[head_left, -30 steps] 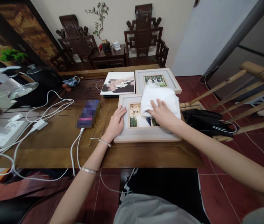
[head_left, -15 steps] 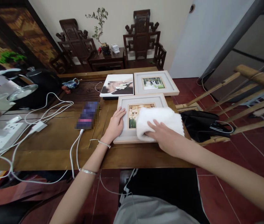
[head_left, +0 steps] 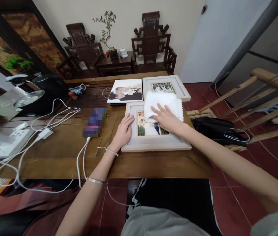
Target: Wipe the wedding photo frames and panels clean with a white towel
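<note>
A pale wooden picture frame (head_left: 156,147) lies flat near the table's front edge, with a wide light mat around a photo (head_left: 141,127). My left hand (head_left: 123,131) rests on its left side, fingers stretched over the border. Pressed onto the frame's upper part is a folded white cloth (head_left: 148,101), which my right hand (head_left: 165,118) holds with fingers spread on top. The cloth hides part of the photo and the far rim, and overlaps a second pale picture frame (head_left: 183,91) behind. Left of that lies a white-covered photo album or panel (head_left: 121,84) with a pixelated picture.
A phone (head_left: 94,122) with a white charging cable (head_left: 84,154) lies left of my left hand. Further left are a power strip (head_left: 14,142), tangled cords and a black pot (head_left: 37,101). A bamboo rack (head_left: 229,93) and a black bag (head_left: 212,129) stand right of the table.
My right hand has slid the white cloth away from me and slightly left, uncovering the near right part of the picture frame. My left hand has stayed on the frame's left side.
</note>
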`<state>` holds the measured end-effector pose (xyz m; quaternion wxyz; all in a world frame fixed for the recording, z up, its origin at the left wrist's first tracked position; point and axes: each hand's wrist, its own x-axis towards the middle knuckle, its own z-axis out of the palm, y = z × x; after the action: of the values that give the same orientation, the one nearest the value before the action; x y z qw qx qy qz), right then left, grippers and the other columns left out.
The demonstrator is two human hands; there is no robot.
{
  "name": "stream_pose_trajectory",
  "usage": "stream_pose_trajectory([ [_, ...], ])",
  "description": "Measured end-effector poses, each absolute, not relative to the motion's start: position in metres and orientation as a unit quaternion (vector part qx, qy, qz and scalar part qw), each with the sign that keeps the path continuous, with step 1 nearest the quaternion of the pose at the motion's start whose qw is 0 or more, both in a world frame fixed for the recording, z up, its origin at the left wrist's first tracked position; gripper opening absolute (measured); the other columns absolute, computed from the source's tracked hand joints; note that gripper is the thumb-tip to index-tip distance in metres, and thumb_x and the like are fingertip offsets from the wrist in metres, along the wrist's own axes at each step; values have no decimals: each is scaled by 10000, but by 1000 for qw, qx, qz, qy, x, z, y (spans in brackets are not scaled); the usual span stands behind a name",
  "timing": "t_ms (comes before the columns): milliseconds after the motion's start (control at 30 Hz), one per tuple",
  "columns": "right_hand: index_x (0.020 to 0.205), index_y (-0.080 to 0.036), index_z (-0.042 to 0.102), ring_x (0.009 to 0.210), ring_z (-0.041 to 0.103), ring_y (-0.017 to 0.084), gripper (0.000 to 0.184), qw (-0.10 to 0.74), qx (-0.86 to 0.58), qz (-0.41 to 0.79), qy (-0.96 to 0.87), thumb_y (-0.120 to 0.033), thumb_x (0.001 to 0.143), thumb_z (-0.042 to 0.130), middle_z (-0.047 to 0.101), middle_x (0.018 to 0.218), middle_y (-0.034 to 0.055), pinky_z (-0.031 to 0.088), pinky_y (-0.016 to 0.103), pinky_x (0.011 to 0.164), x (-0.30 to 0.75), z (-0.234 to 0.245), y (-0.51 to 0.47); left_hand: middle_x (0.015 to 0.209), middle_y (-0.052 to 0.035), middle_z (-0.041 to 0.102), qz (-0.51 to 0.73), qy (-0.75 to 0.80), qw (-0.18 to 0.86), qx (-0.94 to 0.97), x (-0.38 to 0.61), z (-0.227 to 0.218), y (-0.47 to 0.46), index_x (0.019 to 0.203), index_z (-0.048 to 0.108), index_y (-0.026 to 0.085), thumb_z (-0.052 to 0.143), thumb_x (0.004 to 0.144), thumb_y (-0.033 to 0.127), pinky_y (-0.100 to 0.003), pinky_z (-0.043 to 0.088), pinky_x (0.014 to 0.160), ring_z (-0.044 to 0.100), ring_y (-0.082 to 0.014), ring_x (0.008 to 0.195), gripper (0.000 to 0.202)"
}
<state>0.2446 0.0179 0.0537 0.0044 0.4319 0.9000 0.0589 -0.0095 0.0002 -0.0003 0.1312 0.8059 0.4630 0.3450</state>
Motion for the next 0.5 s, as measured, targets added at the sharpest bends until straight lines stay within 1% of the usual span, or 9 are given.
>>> stream_pose_trajectory([
  [167, 1393, -158, 559, 1445, 255, 454, 676, 75, 399, -36, 913, 56, 768, 417, 319, 1590, 186, 327, 669, 1077, 243, 76, -48, 1409, -122, 593, 352, 460, 131, 805, -9, -2, 1, 1276, 624, 152, 408, 917, 104, -539, 333, 1198, 418, -264, 1432, 422],
  [267, 1388, -181, 568, 1433, 311, 417, 701, 94, 373, -99, 918, 72, 755, 404, 350, 1580, 163, 395, 598, 1068, 247, 94, -77, 1399, -137, 598, 354, 461, 130, 803, -9, -2, 1, 1268, 629, 131, 413, 910, 102, -526, 338, 1198, 424, -268, 1427, 419],
  [333, 1364, -202, 592, 1427, 348, 373, 700, 84, 350, -137, 923, 77, 751, 401, 391, 1564, 136, 424, 538, 1070, 247, 102, -88, 1400, -146, 595, 352, 461, 128, 804, -8, -2, 1, 1268, 627, 117, 410, 910, 103, -515, 334, 1203, 421, -269, 1429, 419],
  [400, 1337, -213, 614, 1427, 361, 345, 690, 68, 329, -160, 928, 75, 747, 404, 403, 1560, 114, 429, 515, 1077, 244, 103, -93, 1406, -141, 590, 351, 460, 126, 806, -8, -2, 1, 1274, 623, 119, 404, 910, 104, -513, 329, 1206, 415, -267, 1432, 424],
  [500, 1364, -206, 588, 1454, 297, 361, 697, 51, 331, -143, 931, 66, 748, 407, 360, 1584, 114, 379, 578, 1101, 235, 93, -86, 1409, -124, 592, 351, 458, 127, 807, -9, -3, 1, 1280, 620, 141, 406, 905, 96, -527, 329, 1203, 412, -265, 1435, 433],
])
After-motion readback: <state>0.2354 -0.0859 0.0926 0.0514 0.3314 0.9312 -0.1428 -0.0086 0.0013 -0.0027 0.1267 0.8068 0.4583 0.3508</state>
